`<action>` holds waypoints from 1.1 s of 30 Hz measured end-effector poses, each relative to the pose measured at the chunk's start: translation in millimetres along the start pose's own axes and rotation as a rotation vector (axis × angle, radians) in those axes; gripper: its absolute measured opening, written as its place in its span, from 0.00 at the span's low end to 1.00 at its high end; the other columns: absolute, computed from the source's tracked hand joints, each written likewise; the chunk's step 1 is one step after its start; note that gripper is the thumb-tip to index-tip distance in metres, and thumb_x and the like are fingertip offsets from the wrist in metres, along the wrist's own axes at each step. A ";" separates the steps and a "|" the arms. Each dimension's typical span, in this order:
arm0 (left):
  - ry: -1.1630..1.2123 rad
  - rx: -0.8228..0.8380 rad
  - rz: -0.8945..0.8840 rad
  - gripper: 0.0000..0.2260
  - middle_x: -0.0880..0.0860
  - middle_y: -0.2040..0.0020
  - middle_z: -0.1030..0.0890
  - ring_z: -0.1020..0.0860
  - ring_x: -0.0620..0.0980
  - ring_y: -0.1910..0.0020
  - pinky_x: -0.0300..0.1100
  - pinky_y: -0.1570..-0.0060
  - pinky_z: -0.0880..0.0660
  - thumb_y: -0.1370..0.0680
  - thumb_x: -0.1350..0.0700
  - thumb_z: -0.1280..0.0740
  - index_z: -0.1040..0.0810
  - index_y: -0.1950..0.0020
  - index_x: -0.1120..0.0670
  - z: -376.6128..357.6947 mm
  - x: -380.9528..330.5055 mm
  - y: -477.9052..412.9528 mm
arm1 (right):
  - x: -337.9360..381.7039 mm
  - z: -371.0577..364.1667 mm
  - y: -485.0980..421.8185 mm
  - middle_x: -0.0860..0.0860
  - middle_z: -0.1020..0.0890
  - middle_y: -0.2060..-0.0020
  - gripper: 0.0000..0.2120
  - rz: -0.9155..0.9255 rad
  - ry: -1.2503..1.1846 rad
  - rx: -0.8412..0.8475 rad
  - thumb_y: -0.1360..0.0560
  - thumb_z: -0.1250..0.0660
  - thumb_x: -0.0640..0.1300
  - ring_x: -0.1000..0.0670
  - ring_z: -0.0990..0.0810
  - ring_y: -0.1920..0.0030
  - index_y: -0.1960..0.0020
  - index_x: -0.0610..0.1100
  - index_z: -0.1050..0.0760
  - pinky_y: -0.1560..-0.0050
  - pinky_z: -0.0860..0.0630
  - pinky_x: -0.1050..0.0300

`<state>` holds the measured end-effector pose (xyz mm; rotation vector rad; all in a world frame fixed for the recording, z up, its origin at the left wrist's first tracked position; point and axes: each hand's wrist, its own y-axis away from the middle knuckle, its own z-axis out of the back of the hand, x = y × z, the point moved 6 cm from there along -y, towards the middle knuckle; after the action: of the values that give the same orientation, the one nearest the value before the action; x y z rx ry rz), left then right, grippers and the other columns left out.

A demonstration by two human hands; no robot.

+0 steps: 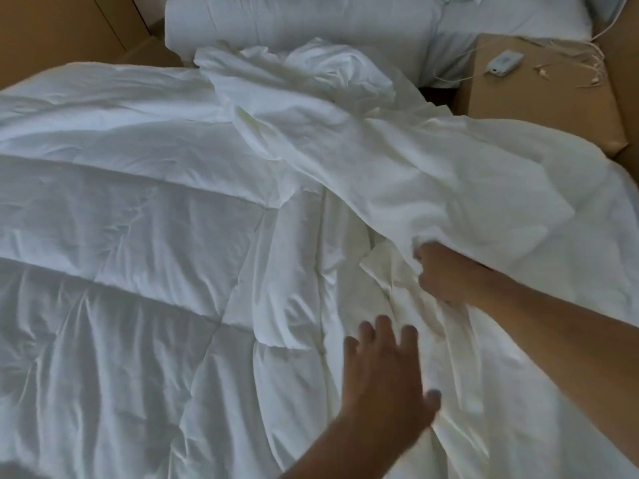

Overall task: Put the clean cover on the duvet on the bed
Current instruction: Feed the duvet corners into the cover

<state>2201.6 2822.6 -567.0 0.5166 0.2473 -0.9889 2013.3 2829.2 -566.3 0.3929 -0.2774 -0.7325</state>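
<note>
A white quilted duvet (131,236) lies spread over the bed, filling the left and centre. A smooth off-white cover (397,160) lies crumpled across its right side, bunched toward the far end. My right hand (441,274) grips a fold of the cover at centre right, its fingers curled into the cloth. My left hand (383,368) is lower down, fingers straight and spread, above or on the duvet beside the cover's edge.
A second bed with white bedding (345,25) stands at the far side. A brown bedside table (539,88) at top right carries a white remote (505,62) and thin cables. Wooden panelling (62,25) is at top left.
</note>
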 end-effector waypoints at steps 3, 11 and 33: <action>-0.002 -0.097 0.427 0.34 0.56 0.31 0.35 0.33 0.60 0.33 0.58 0.37 0.29 0.25 0.35 0.32 0.38 0.27 0.50 16.3 49.8 -47.5 | -8.4 33.2 -8.3 0.48 0.20 0.69 0.08 -0.016 -0.269 0.044 0.28 0.34 0.34 0.48 0.21 0.67 0.63 0.44 0.21 0.69 0.29 0.60; 0.394 -0.067 0.604 0.20 0.56 0.35 0.23 0.23 0.58 0.36 0.48 0.41 0.26 0.22 0.57 0.35 0.28 0.30 0.56 9.2 96.7 -74.1 | -46.9 122.7 6.5 0.45 0.15 0.50 0.07 -0.122 -0.894 -0.183 0.19 0.35 0.41 0.42 0.16 0.49 0.50 0.48 0.19 0.47 0.18 0.43; 1.619 -0.329 0.537 0.26 0.63 0.52 0.14 0.14 0.61 0.52 0.52 0.54 0.17 0.30 0.73 0.50 0.13 0.54 0.56 38.7 166.0 61.6 | 134.8 -109.5 70.3 0.48 0.27 0.35 0.22 0.120 0.032 0.341 0.22 0.38 0.57 0.43 0.25 0.36 0.30 0.52 0.33 0.37 0.27 0.44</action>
<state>2341.1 2708.5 -586.0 0.9176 1.5822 0.2009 2192.3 2810.6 -618.4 0.7045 -0.3939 -0.5598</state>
